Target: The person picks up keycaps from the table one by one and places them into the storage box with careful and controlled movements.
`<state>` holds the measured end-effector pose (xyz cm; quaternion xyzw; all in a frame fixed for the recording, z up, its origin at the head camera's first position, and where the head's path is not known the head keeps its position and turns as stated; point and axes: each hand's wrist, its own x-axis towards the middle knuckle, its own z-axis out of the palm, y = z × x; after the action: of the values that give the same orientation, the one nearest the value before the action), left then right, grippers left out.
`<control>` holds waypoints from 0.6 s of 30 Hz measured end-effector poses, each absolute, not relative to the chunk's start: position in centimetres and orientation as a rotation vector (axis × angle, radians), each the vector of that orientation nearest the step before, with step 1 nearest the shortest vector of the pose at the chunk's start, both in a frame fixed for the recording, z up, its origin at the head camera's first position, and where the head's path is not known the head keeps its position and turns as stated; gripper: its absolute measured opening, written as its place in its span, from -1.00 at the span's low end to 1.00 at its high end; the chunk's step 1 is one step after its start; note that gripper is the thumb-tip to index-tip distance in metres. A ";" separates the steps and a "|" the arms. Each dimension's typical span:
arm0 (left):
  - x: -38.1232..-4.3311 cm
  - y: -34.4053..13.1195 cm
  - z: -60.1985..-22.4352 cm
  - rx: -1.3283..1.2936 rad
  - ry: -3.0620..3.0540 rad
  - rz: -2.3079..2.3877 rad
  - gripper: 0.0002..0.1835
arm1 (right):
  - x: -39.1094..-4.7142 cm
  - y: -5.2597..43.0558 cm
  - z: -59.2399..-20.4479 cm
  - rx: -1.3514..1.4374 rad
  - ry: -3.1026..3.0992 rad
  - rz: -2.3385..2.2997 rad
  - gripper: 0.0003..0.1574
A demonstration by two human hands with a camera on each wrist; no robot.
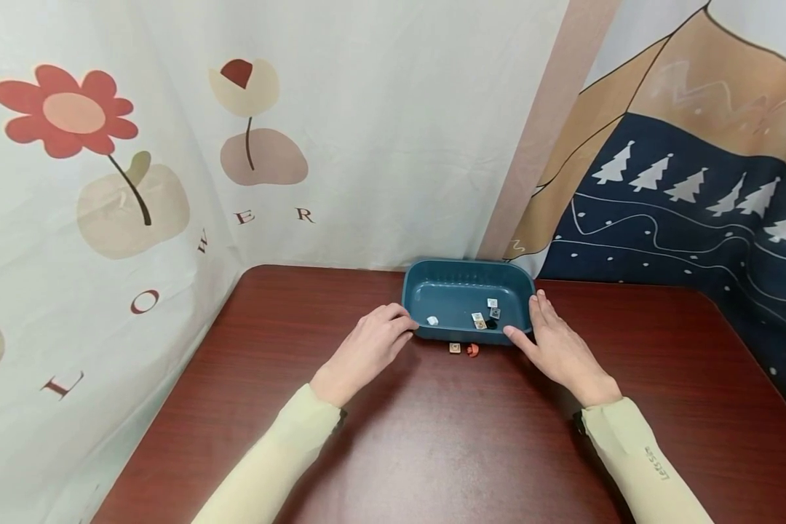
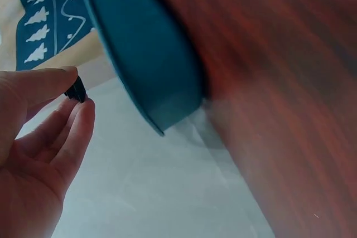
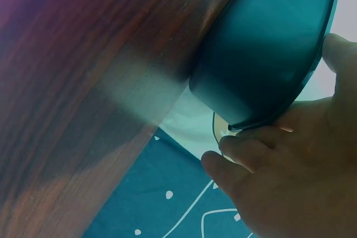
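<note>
A blue-green tray (image 1: 458, 335) stands at the far side of the table. Between thumb and fingertips, my left hand (image 2: 42, 132) pinches a small black piece (image 2: 76, 90); in the head view that hand (image 1: 375, 343) is at the tray's front-left corner, and its piece is hidden. My right hand (image 1: 559, 351) rests against the front-right corner, thumb at the front rim, fingers extended along the right side. Inside the tray lie a white cube (image 1: 432, 320), a grey piece (image 1: 495, 313), a black piece (image 1: 491, 324) and several pale tiles (image 1: 493, 303).
Just before the tray's front wall, a tan tile (image 1: 455, 348) and an orange-red piece (image 1: 473, 350) lie on the reddish-brown table (image 1: 432, 437). Behind the tray hangs a printed curtain (image 1: 393, 145), with a dark blue part (image 1: 661, 225) on the right.
</note>
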<state>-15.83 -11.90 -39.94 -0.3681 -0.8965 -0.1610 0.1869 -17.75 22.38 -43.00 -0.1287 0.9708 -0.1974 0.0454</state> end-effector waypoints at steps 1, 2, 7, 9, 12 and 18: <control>-15.9 -11.6 -39.8 -1.029 -2.522 -0.462 -0.84 | -17.8 22.4 -43.0 -0.394 2.965 -0.602 0.31; -16.0 -11.4 -39.6 -1.019 -2.525 -0.469 -0.84 | -17.7 22.4 -43.0 -0.395 2.965 -0.603 0.31; -16.6 -9.9 -38.9 -0.991 -2.509 -0.528 -0.84 | -17.6 22.3 -42.9 -0.401 2.967 -0.614 0.30; -16.8 -9.4 -38.6 -0.991 -2.506 -0.554 -0.84 | -17.6 22.3 -42.8 -0.400 2.967 -0.619 0.30; -17.2 -8.6 -38.4 -0.994 -2.507 -0.577 -0.83 | -17.5 22.3 -42.8 -0.394 2.965 -0.626 0.30; -18.1 -7.5 -38.4 -0.992 -2.505 -0.635 -0.82 | -17.6 22.4 -43.0 -0.398 2.971 -0.637 0.30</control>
<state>-18.06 -7.48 -38.43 -0.3521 -0.8892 -0.2255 0.1858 -17.64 22.44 -43.01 -0.1299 0.9688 -0.2076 0.0388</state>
